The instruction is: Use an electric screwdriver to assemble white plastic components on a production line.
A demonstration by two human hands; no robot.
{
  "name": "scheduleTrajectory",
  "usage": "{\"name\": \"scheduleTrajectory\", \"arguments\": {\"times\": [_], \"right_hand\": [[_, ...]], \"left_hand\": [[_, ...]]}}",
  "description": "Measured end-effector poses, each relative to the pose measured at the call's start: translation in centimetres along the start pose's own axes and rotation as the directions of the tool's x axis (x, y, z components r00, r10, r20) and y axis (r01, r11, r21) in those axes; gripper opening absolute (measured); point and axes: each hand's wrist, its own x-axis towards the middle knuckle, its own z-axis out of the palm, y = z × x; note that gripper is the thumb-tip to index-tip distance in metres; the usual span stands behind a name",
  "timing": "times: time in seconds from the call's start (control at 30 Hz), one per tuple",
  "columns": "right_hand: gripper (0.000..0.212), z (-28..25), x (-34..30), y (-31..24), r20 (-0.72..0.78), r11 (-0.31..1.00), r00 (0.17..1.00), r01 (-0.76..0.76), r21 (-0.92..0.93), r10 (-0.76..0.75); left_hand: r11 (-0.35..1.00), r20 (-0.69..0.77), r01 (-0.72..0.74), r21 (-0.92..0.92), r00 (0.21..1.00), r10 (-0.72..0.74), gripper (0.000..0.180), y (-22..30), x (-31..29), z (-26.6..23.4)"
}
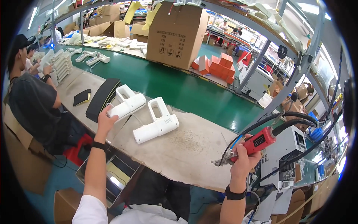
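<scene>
My left hand [107,120] is closed on the end of a white plastic handheld device [130,104] with a looped handle, which lies on the worn cardboard table cover [194,164]. Beside it, to the right, a second white device [156,128] of the same shape rests untouched, with a pale cord near it. At the right, my right hand [244,160] wraps round a red power screwdriver [260,141], held above the table edge. Its metal tip points left, and a thick black cable runs from its rear.
Black curved foam pads [102,99] and a smaller black strip [82,97] lie beyond my left hand. A green conveyor belt [167,87] runs behind the table. Past it stand a large carton [177,33] and orange boxes [222,66]. A co-worker [35,97] sits at the left.
</scene>
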Motion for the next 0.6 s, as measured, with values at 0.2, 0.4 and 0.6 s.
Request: {"name": "scheduleTrajectory", "arguments": {"times": [0.2, 0.4, 0.6], "right_hand": [[0.033, -0.2, -0.2, -0.6, 0.010, 1.000, 1.000, 0.011, -0.014, -0.011], [0.030, 0.7, -0.4, -2.3, -0.056, 0.996, 0.998, -0.025, -0.083, 0.020], [0.022, 0.0, -0.6, -3.1, -0.083, 0.997, 0.996, -0.044, -0.061, 0.038]], "left_hand": [[0.697, 0.137, -0.505, 0.509, 0.847, 0.514, 0.073, 3.6, -3.6, 1.8], [0.822, 0.606, -0.469, 0.322, 0.769, 0.202, 0.082, 6.0, -8.4, 5.8], [0.846, 0.634, -0.390, 0.363, 0.769, 0.082, 0.089, 12.5, -17.4, 10.6]]}}
